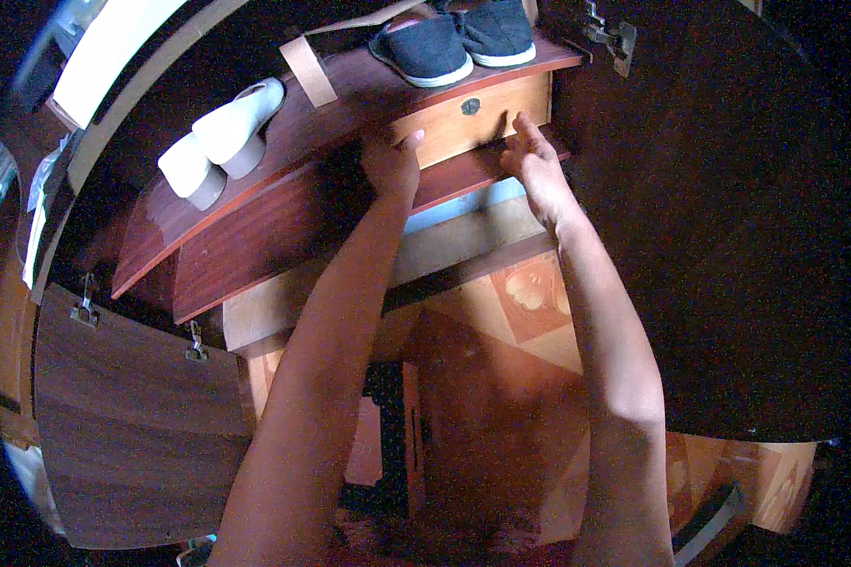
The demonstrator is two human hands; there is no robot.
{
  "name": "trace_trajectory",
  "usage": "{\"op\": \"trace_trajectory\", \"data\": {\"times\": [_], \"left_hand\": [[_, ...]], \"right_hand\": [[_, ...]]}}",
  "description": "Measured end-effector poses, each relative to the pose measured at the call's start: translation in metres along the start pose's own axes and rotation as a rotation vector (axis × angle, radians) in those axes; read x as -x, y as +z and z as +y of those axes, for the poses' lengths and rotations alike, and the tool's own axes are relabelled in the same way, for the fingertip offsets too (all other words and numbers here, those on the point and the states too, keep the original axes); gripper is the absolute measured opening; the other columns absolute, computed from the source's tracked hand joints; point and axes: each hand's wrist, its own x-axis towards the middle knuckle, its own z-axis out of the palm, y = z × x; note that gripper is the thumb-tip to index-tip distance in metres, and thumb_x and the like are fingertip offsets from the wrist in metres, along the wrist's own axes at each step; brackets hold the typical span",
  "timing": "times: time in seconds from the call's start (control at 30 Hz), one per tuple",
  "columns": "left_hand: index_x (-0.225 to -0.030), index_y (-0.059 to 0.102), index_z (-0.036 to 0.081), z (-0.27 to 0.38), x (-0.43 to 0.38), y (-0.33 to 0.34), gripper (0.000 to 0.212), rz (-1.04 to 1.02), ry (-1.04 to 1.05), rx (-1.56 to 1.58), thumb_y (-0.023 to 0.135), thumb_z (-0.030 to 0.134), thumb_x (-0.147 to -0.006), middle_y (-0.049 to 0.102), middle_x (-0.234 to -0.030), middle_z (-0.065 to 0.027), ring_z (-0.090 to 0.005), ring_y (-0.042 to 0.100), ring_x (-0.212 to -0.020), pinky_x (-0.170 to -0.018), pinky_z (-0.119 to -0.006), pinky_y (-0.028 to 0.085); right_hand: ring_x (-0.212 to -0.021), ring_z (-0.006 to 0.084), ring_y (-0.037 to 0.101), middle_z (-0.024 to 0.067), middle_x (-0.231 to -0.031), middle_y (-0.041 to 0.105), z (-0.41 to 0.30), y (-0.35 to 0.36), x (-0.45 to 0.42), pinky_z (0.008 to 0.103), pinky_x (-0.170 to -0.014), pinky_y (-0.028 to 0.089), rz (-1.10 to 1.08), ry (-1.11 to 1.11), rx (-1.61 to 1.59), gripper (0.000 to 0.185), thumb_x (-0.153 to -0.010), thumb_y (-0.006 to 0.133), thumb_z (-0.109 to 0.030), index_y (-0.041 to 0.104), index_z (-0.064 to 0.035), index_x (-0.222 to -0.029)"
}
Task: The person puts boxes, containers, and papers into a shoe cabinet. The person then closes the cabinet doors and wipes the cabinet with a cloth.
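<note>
A light wooden drawer with a dark lock plate sits beneath the dark red shelf of a cabinet. My left hand is at the drawer's left end, thumb raised; its other fingers are lost in shadow, so any grip cannot be made out. Near the right end, my right hand has its fingers apart and holds nothing; whether it touches the drawer front is unclear. On the shelf above stand black cloth shoes with white soles, and to their left a pair of white heeled shoes.
An open cabinet door hangs at lower left; a large dark door panel with a metal hinge fills the right. A lower red-brown shelf juts forward. Patterned flooring lies below. A cardboard strip rests on the upper shelf.
</note>
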Motion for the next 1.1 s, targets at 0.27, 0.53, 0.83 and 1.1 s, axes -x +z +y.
{"op": "trace_trajectory", "data": {"times": [0.27, 0.53, 0.83, 1.1], "left_hand": [[-0.125, 0.046, 0.01, 0.049, 0.059, -0.009, 0.053, 0.041, 0.347, -0.493, 0.063, 0.018, -0.075, 0.03, -0.139, -0.0144, -0.0313, 0.028, -0.128, -0.102, -0.051, 0.022], [-0.13, 0.044, 0.025, 0.023, 0.018, -0.012, 0.056, -0.36, 0.867, -1.097, 0.046, 0.004, -0.078, 0.017, -0.147, 0.0024, -0.0316, 0.019, -0.133, -0.099, -0.039, 0.036], [-0.129, 0.047, 0.023, 0.023, 0.01, -0.007, 0.05, -0.407, 0.859, -1.097, 0.047, 0.011, -0.08, 0.017, -0.147, 0.0017, -0.0338, 0.024, -0.13, -0.099, -0.045, 0.034], [-0.112, 0.056, 0.011, 0.054, 0.062, -0.051, 0.039, -0.44, 0.892, -0.665, 0.058, 0.015, -0.074, 0.043, -0.131, -0.0098, -0.0282, 0.037, -0.124, -0.098, -0.062, 0.022]], "right_hand": [[-0.11, 0.0162, 0.047, 0.0058, -0.132, 0.044, 0.006, -0.009, 0.045, 0.0244, -0.087, 0.041, 0.021, -0.031, -0.125, 0.07, -0.07, 0.035, 0.018, 0.041, -0.011, -0.133], [-0.103, 0.0148, 0.051, 0.0041, -0.123, 0.053, 0.005, 0.008, 0.051, 0.0242, -0.087, 0.041, -0.026, -0.039, -0.034, 0.069, -0.066, 0.031, 0.019, 0.051, -0.01, -0.125], [-0.102, 0.0158, 0.053, 0.0065, -0.123, 0.053, 0.0, 0.013, 0.054, 0.0251, -0.09, 0.041, -0.055, -0.054, 0.003, 0.063, -0.07, 0.034, 0.018, 0.05, -0.0076, -0.125], [-0.098, 0.0136, 0.057, 0.0104, -0.107, 0.063, -0.028, 0.032, 0.085, 0.0248, -0.087, 0.043, -0.03, -0.033, -0.011, 0.03, -0.088, 0.054, -0.009, 0.054, 0.0, -0.117]]}}
